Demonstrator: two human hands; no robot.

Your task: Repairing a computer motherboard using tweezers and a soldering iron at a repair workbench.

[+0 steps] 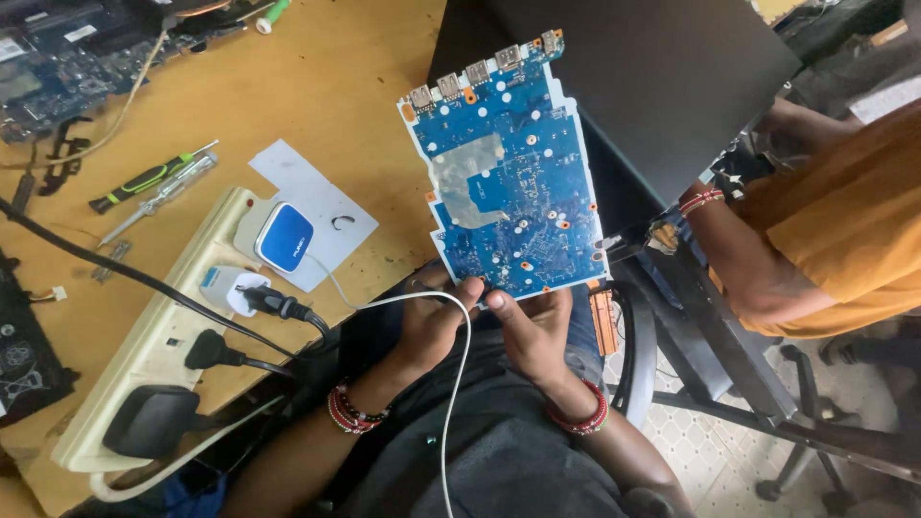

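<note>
Cluttered wooden workbench (355, 86), tiled floor (710, 451)

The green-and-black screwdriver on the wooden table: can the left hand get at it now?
Probably not at once: the left hand grips the blue circuit board together with the right hand. The screwdriver lies uncovered.

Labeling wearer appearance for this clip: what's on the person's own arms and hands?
Both forearms are bare, with no sleeves or gloves. The left hand has a stack of red, white and dark beaded bracelets at its wrist. The right hand has a red beaded bracelet.
</note>
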